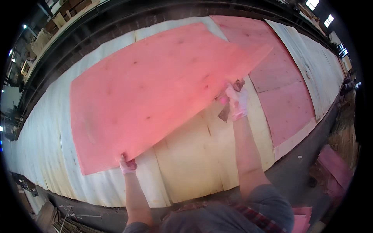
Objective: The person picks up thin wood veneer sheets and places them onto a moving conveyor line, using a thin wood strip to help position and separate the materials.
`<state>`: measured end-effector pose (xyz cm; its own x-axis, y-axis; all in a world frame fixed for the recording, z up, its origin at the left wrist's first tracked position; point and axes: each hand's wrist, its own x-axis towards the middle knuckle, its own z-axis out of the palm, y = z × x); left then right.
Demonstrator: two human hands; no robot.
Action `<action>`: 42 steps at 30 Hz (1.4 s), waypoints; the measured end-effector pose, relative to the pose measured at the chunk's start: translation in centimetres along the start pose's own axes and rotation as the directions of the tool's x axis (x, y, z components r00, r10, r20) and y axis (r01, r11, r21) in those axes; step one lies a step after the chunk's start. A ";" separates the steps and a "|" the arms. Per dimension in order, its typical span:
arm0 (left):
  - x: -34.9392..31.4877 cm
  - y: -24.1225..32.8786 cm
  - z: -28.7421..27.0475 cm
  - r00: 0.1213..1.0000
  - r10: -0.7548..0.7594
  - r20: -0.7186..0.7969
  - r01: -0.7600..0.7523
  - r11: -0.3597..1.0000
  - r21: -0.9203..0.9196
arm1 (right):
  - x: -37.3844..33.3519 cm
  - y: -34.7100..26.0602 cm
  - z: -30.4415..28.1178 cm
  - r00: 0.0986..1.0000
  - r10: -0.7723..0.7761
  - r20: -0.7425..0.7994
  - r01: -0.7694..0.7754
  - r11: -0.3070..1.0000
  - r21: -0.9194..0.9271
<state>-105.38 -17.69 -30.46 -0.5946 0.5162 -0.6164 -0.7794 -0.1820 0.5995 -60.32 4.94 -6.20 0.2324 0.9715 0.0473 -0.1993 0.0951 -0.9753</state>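
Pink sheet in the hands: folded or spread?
Spread: the pink sheet shows one broad face without a fold, its near edge running between the left hand and right hand, above pale sheets.

Mid-frame, my sheet (143, 93) is above a row of wood panels (190, 161). My left hand (128, 164) is at its near edge, lower left of centre; my right hand (237, 101), right of centre. Loose pieces (337, 166) lie lower right.
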 end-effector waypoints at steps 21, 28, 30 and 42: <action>8.4 -8.1 15.0 0.937 0.033 0.349 -0.044 0.999 0.023 | 7.0 20.7 -15.6 0.758 0.572 -0.314 -0.359 0.767 0.531; 8.1 -7.1 14.1 0.962 -0.055 0.267 0.020 0.991 0.133 | 7.4 19.2 -14.3 0.671 0.619 -0.408 -0.458 0.779 0.428; 8.9 -7.7 14.5 0.974 0.005 0.226 -0.023 0.997 0.077 | 8.0 20.0 -14.8 0.693 0.613 -0.379 -0.514 0.789 0.336; 12.3 -6.3 17.4 0.991 -0.082 0.104 0.051 0.961 0.271 | 10.8 17.2 -12.1 0.847 0.438 -0.300 -0.394 0.898 0.197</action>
<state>-104.33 4.40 -32.92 -0.5054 0.6135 -0.6068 -0.7260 0.0778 0.6833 -49.69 14.47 -25.08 0.3955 0.7997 -0.4517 -0.4583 -0.2544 -0.8516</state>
